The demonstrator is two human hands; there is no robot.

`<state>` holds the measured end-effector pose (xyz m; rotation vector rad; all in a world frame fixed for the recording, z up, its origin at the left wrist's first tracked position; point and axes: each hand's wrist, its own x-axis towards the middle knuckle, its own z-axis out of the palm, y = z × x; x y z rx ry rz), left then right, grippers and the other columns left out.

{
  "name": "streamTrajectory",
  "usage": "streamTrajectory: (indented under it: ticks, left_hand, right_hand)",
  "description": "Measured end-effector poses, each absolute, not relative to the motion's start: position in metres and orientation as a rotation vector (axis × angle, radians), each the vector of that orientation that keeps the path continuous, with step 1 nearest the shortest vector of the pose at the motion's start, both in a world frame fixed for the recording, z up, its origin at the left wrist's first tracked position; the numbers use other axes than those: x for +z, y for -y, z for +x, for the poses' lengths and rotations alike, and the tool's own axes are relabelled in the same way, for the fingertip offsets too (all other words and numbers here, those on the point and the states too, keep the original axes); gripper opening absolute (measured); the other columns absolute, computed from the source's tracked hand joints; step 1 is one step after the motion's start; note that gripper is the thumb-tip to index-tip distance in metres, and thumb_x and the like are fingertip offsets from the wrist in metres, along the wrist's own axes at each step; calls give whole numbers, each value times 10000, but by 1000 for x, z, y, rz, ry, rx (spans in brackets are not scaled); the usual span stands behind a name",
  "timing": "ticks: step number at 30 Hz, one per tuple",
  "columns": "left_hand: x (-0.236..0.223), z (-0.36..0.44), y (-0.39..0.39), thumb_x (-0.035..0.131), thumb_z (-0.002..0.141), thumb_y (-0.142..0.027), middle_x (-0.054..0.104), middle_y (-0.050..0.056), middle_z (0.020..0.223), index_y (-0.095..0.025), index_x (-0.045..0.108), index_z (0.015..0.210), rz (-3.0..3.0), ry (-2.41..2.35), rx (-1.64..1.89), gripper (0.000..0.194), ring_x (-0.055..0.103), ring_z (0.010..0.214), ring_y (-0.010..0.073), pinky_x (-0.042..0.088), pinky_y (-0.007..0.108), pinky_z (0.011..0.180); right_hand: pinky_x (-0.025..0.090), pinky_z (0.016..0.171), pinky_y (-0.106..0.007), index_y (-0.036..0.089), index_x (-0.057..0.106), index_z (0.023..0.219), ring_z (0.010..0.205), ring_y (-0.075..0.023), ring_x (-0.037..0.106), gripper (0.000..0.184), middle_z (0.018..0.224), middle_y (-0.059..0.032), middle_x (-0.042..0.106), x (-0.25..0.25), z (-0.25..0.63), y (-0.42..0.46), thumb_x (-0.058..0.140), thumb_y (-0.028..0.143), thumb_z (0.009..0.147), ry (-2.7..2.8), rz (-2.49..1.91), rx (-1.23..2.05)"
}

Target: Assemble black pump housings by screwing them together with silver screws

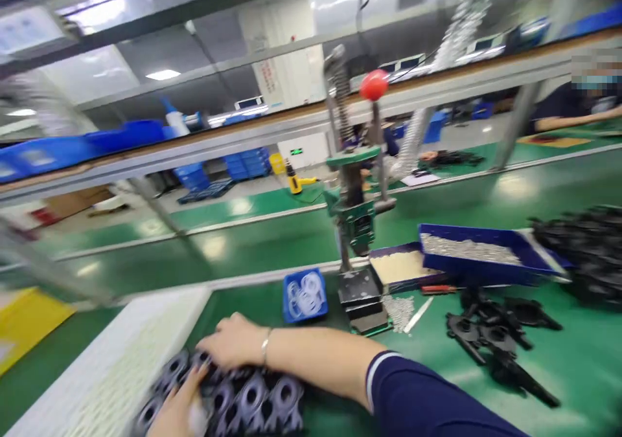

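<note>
Head view: the right hand (236, 341) and left hand (175, 408) bend over dark ringed parts (262, 406) on the green bench (243, 311); whether they grip any is unclear. Beyond stand a lever press (353, 188), then a shelf (272, 125) crossing a lit workroom.

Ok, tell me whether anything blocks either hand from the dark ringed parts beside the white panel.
Nothing visible does: the right hand and left hand are both at the dark ringed parts; blur hides exact contact.
</note>
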<state>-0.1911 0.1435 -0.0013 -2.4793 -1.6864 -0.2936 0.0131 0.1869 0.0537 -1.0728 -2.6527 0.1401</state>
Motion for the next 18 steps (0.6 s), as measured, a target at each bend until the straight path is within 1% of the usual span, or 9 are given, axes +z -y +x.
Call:
streamTrajectory:
  ticks: [1, 3, 4, 5, 7, 11, 14, 16, 18]
  left_hand:
    - [3, -194, -133, 437, 678, -166, 736, 108, 1191, -170, 684, 1205, -2571, 1631, -353, 582, 701, 1110, 267, 554, 421, 990]
    - [9, -192, -121, 377, 784, -126, 735, 163, 1173, -116, 686, 1166, -2593, 1573, -490, 491, 703, 1101, 295, 561, 485, 974]
    - [10, -190, -119, 355, 818, -107, 732, 151, 1185, -125, 673, 1181, -2576, 1584, -500, 483, 694, 1123, 280, 548, 485, 997]
    - [10, -188, -118, 359, 842, -101, 723, 131, 1215, -145, 662, 1199, -2558, 1606, -492, 470, 674, 1161, 257, 533, 461, 1027]
    - [6, -185, -117, 374, 871, -85, 701, 124, 1259, -152, 644, 1218, -2531, 1628, -490, 446, 634, 1223, 246, 508, 450, 1064]
    - [-1, -181, -110, 371, 902, -75, 678, 172, 1275, -116, 625, 1225, -2510, 1612, -500, 413, 610, 1251, 280, 526, 470, 1039]
    - [-1, -179, -105, 380, 908, -68, 667, 197, 1272, -97, 588, 1271, -2504, 1590, -503, 419, 620, 1233, 292, 545, 467, 1007]
    - [0, -178, -105, 379, 913, -58, 664, 192, 1275, -101, 566, 1297, -2498, 1585, -502, 429, 625, 1225, 284, 554, 450, 994]
    - [-1, -178, -106, 372, 922, -55, 663, 196, 1272, -93, 568, 1288, -2490, 1590, -498, 417, 625, 1224, 280, 560, 430, 986]
  right_hand:
    - [500, 777, -392, 223, 629, 1103, 980, -254, 645, 225, 1011, -63, 737, 52, 19, -184, 554, 245, 892, 2630, -1072, 158]
    - [472, 818, -438, 173, 610, 1164, 1004, -288, 625, 284, 1027, -132, 717, 43, 25, -186, 513, 177, 897, 2590, -1068, 200]
    - [459, 833, -445, 163, 599, 1196, 1025, -295, 613, 319, 1046, -145, 710, 38, 26, -189, 504, 151, 892, 2581, -1048, 226]
    - [448, 845, -442, 161, 586, 1228, 1045, -298, 603, 355, 1056, -149, 706, 34, 26, -192, 503, 133, 884, 2578, -1025, 251]
    - [429, 863, -432, 147, 537, 1308, 1084, -296, 583, 430, 1087, -160, 698, 28, 24, -194, 474, 96, 885, 2570, -993, 285]
    - [395, 898, -400, 146, 433, 1422, 1171, -274, 535, 527, 1230, -169, 650, 29, 15, -186, 452, 70, 901, 2588, -906, 304]
    - [376, 921, -387, 171, 493, 1383, 1204, -256, 516, 470, 1241, -145, 653, 30, 3, -183, 486, 99, 919, 2640, -809, 312]
    - [365, 932, -396, 170, 537, 1345, 1213, -258, 508, 417, 1218, -142, 666, 29, -2, -186, 499, 122, 933, 2657, -785, 316]
    - [355, 944, -410, 165, 544, 1343, 1219, -265, 502, 412, 1213, -142, 672, 28, -3, -192, 495, 119, 936, 2654, -793, 319]
